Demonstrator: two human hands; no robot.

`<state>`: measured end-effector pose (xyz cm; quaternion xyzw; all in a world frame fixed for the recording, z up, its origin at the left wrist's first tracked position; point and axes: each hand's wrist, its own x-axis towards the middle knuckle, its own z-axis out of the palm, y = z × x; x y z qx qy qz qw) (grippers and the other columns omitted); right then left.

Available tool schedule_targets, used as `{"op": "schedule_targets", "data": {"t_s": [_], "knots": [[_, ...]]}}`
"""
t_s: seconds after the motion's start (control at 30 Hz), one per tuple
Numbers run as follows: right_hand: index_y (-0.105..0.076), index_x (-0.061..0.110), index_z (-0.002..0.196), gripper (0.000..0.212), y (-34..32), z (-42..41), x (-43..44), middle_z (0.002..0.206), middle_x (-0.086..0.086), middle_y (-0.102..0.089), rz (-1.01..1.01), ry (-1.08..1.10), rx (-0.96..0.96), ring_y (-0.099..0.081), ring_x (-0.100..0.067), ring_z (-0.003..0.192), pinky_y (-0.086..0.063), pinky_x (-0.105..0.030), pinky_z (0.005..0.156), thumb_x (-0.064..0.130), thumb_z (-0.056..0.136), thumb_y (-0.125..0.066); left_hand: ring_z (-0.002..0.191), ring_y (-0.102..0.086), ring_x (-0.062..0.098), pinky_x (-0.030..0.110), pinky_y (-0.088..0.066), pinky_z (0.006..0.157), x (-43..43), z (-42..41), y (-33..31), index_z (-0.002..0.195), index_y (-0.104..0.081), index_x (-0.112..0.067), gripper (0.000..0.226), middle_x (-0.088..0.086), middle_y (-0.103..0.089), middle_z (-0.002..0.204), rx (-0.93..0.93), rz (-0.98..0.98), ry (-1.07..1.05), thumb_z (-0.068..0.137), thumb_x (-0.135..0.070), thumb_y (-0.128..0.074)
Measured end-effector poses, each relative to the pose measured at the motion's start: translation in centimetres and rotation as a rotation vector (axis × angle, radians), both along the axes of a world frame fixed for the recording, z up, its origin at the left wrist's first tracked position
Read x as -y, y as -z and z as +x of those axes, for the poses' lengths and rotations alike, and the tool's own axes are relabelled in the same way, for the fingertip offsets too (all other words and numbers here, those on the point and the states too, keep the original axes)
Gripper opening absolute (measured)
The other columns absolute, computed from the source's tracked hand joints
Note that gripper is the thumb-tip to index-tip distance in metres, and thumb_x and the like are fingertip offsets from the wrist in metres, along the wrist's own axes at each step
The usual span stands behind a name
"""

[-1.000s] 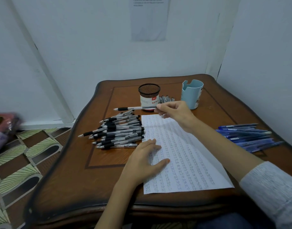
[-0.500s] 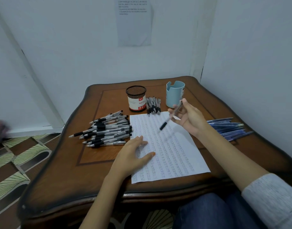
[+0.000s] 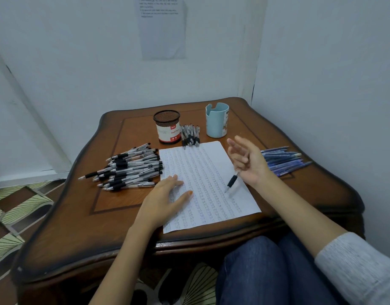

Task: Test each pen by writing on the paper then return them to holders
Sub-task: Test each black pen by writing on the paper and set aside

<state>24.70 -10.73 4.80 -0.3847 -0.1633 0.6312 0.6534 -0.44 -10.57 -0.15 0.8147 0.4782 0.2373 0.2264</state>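
Mid-task view. My left hand point(image 3: 165, 199) lay flat, fingers straight, pinning the paper point(image 3: 200, 164) to the surface point(image 3: 83, 221). My right hand point(image 3: 249, 164) held the pen point(image 3: 232, 180) in its lower fingers with the upper fingers spread; the exact grip was hidden. The pen, clear-barrelled with a black grip, slanted tip-down just above the sheet's right part. Rows of test marks filled nearly the whole sheet, so I judged testing well advanced. No pens showed above the mesh holder point(image 3: 167, 128) or the blue holder point(image 3: 217, 122). The black pens point(image 3: 132, 168), the blue pens point(image 3: 282, 161) and a small group point(image 3: 190, 134) between the holders lay loose, so returning them apparently remained.
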Motion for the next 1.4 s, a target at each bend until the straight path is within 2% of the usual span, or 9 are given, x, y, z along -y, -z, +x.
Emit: {"op": "schedule_targets", "data": {"t_s": [0.13, 0.27, 0.37, 0.57, 0.67, 0.77, 1.03, 1.17, 1.4], "knots": [[-0.067, -0.001, 0.111, 0.028, 0.1, 0.7, 1.5, 0.111, -0.018, -0.069, -0.036, -0.147, 0.051, -0.058, -0.007, 0.064, -0.042, -0.013, 0.045, 0.005, 0.095, -0.044, 0.140, -0.027, 0.003, 0.030, -0.027, 0.111, 0.0, 0.0, 0.0, 0.135, -0.052, -0.027, 0.054, -0.011, -0.036, 0.152, -0.017, 0.011, 0.012, 0.089, -0.055, -0.055], [-0.075, -0.001, 0.096, 0.066, 0.9, 1.1, 3.2, 0.066, -0.010, -0.064, -0.131, -0.261, 0.219, -0.046, -0.012, 0.056, -0.035, -0.018, 0.048, 0.049, 0.101, -0.031, 0.140, -0.025, 0.001, 0.032, -0.026, 0.112, 0.0, 0.0, 0.2, 0.134, -0.051, -0.030, 0.056, -0.013, -0.034, 0.152, -0.037, 0.024, 0.034, 0.087, -0.060, -0.055], [-0.076, -0.004, 0.083, 0.083, 1.3, 1.4, 4.1, 0.055, -0.007, -0.058, -0.163, -0.288, 0.267, -0.043, -0.008, 0.052, -0.031, -0.015, 0.047, 0.063, 0.096, -0.028, 0.141, -0.025, 0.003, 0.032, -0.027, 0.113, -0.3, 0.0, 0.3, 0.134, -0.052, -0.030, 0.058, -0.012, -0.035, 0.152, -0.045, 0.027, 0.036, 0.084, -0.061, -0.057], [-0.047, 0.012, 0.060, 0.037, 2.4, 1.2, 5.8, 0.044, 0.001, -0.036, -0.012, -0.155, 0.500, -0.024, -0.006, 0.033, -0.015, -0.017, 0.032, 0.032, 0.077, -0.074, 0.141, -0.026, 0.004, 0.032, -0.027, 0.112, -0.4, 0.0, 0.4, 0.133, -0.052, -0.030, 0.059, -0.011, -0.036, 0.151, -0.051, 0.031, 0.035, 0.083, -0.061, -0.058], [-0.039, 0.013, 0.060, 0.042, 3.0, 0.8, 6.2, 0.039, -0.001, -0.032, 0.034, -0.057, 0.576, -0.023, -0.010, 0.030, -0.011, -0.018, 0.036, 0.030, 0.090, -0.064, 0.141, -0.026, 0.005, 0.032, -0.027, 0.112, -0.3, 0.0, 0.4, 0.133, -0.053, -0.029, 0.059, -0.011, -0.037, 0.151, -0.046, 0.034, 0.034, 0.083, -0.060, -0.059], [-0.055, 0.002, 0.072, 0.042, 2.9, 0.1, 6.9, 0.049, -0.015, -0.054, 0.067, -0.094, 0.580, -0.043, -0.017, 0.032, -0.030, -0.018, 0.033, 0.035, 0.098, -0.049, 0.140, -0.028, 0.006, 0.035, -0.029, 0.112, -0.4, 0.0, 0.4, 0.132, -0.054, -0.029, 0.059, -0.010, -0.038, 0.150, -0.041, 0.032, 0.033, 0.082, -0.059, -0.059], [-0.046, 0.007, 0.065, 0.040, 3.8, -0.7, 8.0, 0.051, -0.016, -0.061, 0.133, 0.015, 0.986, -0.045, -0.015, 0.032, -0.031, -0.019, 0.031, 0.024, 0.079, -0.078, 0.140, -0.029, 0.007, 0.037, -0.030, 0.113, -0.3, 0.0, 0.3, 0.132, -0.054, -0.029, 0.068, -0.010, -0.038, 0.150, -0.030, 0.009, 0.033, 0.075, -0.067, -0.053], [-0.039, 0.010, 0.046, 0.054, 4.2, -0.8, 8.1, 0.044, -0.015, -0.050, 0.130, 0.188, 1.102, -0.049, -0.014, 0.033, -0.036, -0.019, 0.038, 0.028, 0.079, -0.078, 0.140, -0.029, 0.006, 0.036, -0.030, 0.112, -0.3, 0.0, 0.5, 0.131, -0.054, -0.030, 0.060, -0.011, -0.039, 0.150, -0.030, 0.026, 0.025, 0.080, -0.062, -0.058], [-0.030, 0.011, 0.050, 0.047, 4.8, -0.1, 7.8, 0.048, -0.001, -0.028, 0.126, 0.149, 1.147, -0.045, -0.013, 0.034, -0.040, -0.022, 0.035, -0.006, 0.087, -0.054, 0.139, -0.030, 0.006, 0.034, -0.029, 0.111, -0.4, 0.0, 0.5, 0.131, -0.055, -0.030, 0.060, -0.011, -0.039, 0.150, -0.031, 0.029, 0.029, 0.080, -0.061, -0.059]]}}
